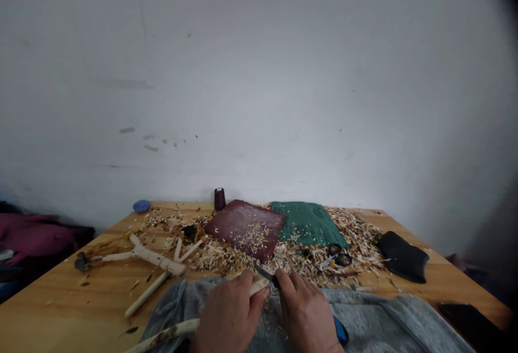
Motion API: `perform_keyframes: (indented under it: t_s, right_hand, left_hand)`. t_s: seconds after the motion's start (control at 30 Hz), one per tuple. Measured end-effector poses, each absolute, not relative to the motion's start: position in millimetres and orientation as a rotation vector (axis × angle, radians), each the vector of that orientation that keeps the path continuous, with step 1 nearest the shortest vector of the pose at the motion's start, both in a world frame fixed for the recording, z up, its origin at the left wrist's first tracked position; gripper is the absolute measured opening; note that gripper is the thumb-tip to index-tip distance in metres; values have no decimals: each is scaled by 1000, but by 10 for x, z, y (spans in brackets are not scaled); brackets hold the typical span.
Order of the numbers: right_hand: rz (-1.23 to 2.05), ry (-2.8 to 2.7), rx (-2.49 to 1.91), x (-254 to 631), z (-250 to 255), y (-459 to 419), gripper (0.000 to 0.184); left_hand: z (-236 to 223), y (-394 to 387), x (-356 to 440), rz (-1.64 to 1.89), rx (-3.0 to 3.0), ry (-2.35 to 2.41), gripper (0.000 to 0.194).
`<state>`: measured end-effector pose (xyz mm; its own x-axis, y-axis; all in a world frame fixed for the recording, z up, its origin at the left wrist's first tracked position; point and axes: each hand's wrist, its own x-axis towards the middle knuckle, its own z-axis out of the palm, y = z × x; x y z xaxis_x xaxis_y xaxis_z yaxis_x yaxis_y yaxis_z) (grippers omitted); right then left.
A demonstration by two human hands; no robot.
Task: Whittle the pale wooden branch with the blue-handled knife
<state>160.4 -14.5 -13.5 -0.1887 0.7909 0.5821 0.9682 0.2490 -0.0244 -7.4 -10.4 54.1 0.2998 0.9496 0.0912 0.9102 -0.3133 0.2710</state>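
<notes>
Wooden table (60, 310) against a pale wall (259, 83), with two hands at work on its near side. Wood shavings (220, 258) cover the middle and far right of the tabletop, some lying on a maroon sheet (243, 226) and on the green sheet (305, 222) to its right. A dark spool (219, 199) stands upright at the far edge; a blue dish (141, 206) lies at the far left corner. Left: a forked, peeled wooden piece (156, 258). Right: scissors (340, 257) among the shavings, beyond the right hand, and a black curved object (403, 257). Grey cloth (376, 315) spreads beneath the hands along the near edge.

The left hand (226, 310), back upward, grasps a stick (174, 331), whose pale end projects between the hands while its length runs to the near left. The right hand (305, 307), knuckles upward, is clenched around a knife (266, 274), its handle mostly hidden; the dark blade points far left, close to the stick's pale end. Whether they touch cannot be told.
</notes>
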Motion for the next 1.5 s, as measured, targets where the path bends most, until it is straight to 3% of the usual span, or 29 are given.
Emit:
perform_keyframes:
  t_s: [0.2,0.67,0.87,1.17,1.3,1.4,1.5]
  right_hand:
    - [-392,-1836,-1576,1730,-120,-98,31]
    - [-311,-2127,-1630,1587,-71,-188,33]
    - [-349,-2198,-1874,1506,0,-214,34]
    - [-75,-2274,-2023,1421,69,-293,41]
    - [79,-2317,-2027,1410,89,-311,32]
    - [56,-2366,-2014,1419,92,-310,24]
    - [36,-2369,-2036,1446,93,-321,32]
  left_hand:
    - [496,-62,-116,377,2422,1848,21]
    - [520,-48,-101,357,2371,1804,18]
    - [430,-10,-117,323,2387,1822,21]
    - [173,-23,-58,194,2407,1714,27]
    - [117,-30,-41,137,2435,1635,28]
    - [106,-14,-50,122,2417,1636,29]
    - [113,11,-63,121,2399,1657,28]
